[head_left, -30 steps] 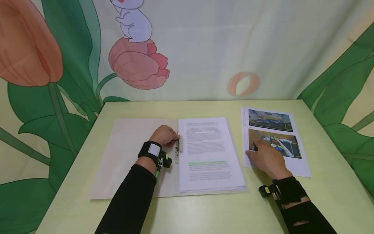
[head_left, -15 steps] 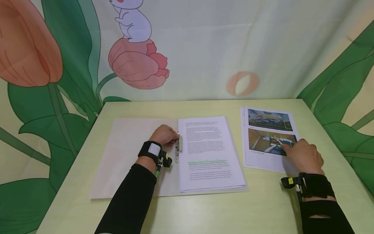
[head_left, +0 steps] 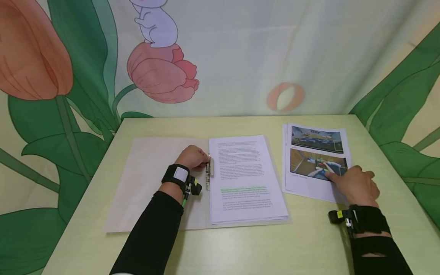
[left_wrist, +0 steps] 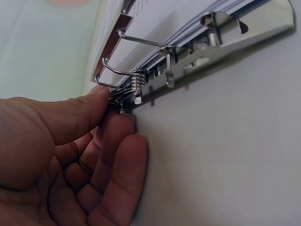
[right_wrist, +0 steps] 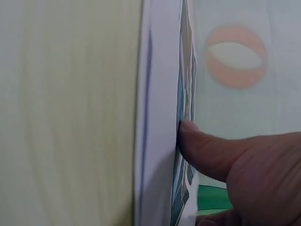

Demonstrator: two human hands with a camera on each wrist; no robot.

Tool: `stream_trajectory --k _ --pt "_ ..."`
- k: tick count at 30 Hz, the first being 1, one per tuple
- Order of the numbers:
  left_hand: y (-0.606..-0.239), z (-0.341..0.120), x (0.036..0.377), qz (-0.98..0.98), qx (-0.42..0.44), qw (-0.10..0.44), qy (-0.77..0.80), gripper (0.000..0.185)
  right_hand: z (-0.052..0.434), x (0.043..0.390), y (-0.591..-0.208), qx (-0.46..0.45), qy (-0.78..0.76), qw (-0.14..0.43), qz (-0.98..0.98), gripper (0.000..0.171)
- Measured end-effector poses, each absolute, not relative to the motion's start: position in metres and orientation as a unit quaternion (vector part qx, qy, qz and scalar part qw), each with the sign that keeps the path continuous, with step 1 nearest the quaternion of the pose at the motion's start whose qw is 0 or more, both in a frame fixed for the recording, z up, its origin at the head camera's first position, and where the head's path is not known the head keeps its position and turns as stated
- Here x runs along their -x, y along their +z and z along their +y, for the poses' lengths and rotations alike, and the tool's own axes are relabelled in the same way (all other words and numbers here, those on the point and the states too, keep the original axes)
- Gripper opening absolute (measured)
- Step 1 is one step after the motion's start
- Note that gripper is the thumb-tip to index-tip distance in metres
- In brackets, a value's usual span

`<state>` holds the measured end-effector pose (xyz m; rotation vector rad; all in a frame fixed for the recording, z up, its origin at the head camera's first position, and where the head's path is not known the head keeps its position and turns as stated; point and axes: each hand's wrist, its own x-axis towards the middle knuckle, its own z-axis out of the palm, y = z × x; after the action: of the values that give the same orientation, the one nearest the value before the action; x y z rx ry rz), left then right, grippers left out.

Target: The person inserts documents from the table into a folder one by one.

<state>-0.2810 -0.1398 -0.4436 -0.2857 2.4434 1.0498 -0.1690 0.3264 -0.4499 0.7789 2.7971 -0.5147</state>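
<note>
Head view: I see left hand pinching the binder clip lever between thumb and fingertips. Right hand lies on the loose photo sheets, thumb pressing the top page; other fingers probably relaxed.

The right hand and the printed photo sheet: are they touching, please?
Touching. The right wrist view shows the right hand with a fingertip pressed onto the photo sheet.

Looked like staged recording booth: pale green surface under hands, cartoon tulip-and-rabbit backdrop cloth hung beyond and to both sides; open folder, printed sheets suggested office work.
</note>
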Motion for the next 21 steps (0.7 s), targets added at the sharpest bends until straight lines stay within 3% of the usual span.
stream_trajectory --k 8,16,21 --pt "-0.443 -0.14 0.282 0.886 0.119 0.235 0.382 0.017 0.323 0.172 -0.451 -0.251 -0.187 0.065 0.948 0.092" --pt "-0.445 -0.141 0.282 0.884 0.115 0.231 0.391 0.017 0.326 0.177 -0.446 -0.24 -0.201 0.021 0.95 0.043" --pt "-0.446 -0.141 0.281 0.885 0.11 0.228 0.39 0.017 0.328 0.178 -0.427 -0.25 -0.211 -0.016 0.945 0.042"
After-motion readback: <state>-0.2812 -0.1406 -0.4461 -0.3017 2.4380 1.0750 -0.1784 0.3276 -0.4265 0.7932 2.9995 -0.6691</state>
